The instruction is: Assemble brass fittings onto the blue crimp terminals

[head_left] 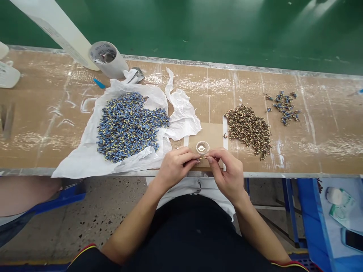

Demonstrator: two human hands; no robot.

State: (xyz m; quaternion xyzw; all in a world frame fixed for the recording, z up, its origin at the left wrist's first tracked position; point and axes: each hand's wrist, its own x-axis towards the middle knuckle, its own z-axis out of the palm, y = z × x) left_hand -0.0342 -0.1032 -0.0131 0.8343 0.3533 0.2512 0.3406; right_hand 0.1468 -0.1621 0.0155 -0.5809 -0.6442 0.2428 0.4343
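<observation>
At the front edge of the bench, my left hand (pixel 178 164) is closed in a pinch, on something too small to make out. Close beside it, my right hand (pixel 229 172) pinches a thin, pale stick-like piece (pixel 204 158) that reaches across to the left fingertips. A small clear round dish (pixel 202 147) stands just beyond my fingertips on a cardboard patch (pixel 211 132). To the left, a heap of small blue and yellow parts (pixel 129 126) lies on white paper (pixel 82 158). A pile of small brown and gold parts (pixel 248 128) is to the right.
A looser cluster of small blue-brown parts (pixel 285 107) sits farther right. At the back left are a wide tape roll (pixel 109 60), a tall white object (pixel 61 32) and a blue piece (pixel 99 83). Another person's leg (pixel 27 194) shows at lower left; a blue bin (pixel 314 223) stands lower right.
</observation>
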